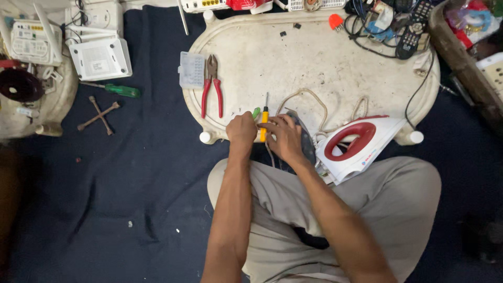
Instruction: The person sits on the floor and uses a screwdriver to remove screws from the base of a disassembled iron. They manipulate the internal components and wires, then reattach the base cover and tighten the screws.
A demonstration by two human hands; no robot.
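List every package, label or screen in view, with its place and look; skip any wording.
Label: rectangular, pale, on the white router box, upper left.
Small parts box: clear plastic, rectangular, on the white tray left of the red pliers.
Logo mark: small, red, on the white-and-red iron's side.
No screens visible.

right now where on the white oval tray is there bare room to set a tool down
The white oval tray is bare across its middle, between the red-handled pliers and the white-and-red clothes iron, above the beige cord loop. Its top right, by the black remote and tangled cables, is crowded, as is the near edge at both hands.
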